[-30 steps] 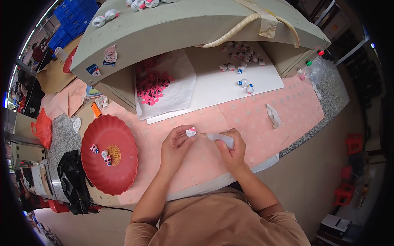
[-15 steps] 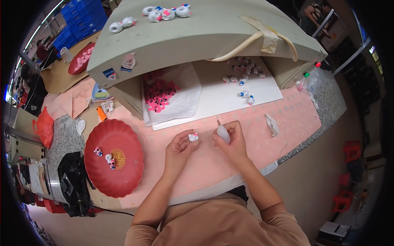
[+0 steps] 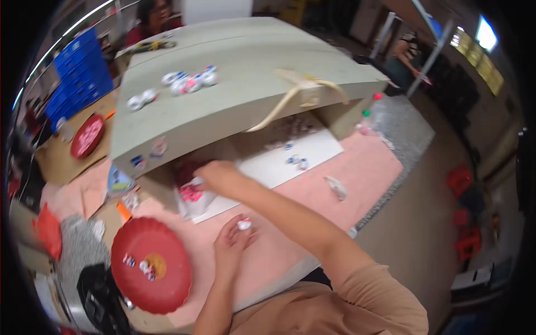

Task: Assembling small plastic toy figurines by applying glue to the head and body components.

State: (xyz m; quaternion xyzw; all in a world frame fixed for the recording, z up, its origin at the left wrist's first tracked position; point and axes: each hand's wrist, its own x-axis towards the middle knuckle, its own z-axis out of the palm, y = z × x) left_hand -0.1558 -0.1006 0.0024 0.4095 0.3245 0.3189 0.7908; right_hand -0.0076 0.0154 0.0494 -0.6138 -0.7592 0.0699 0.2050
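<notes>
Low over the pink table cover, my left hand pinches a small white and pink toy head at its fingertips. My right arm stretches across to the left, with my right hand at the opening of the grey box-shaped hood. A whitish part of a small squeeze bottle shows at its closed fingers, smeared by motion. Just below that hand lie bright pink small pieces on a white cloth, partly hidden by the hand. The bottle's thin tip is not visible.
A red scalloped tray with a few small figures stands at left. The grey hood carries white toy heads and a taped cream tube. More small heads lie on white board inside. A crumpled tissue lies right.
My right hand has swung left and forward from the table to the pink pieces inside the hood. My left hand still holds the toy head. The whole view has shifted and tilted.
</notes>
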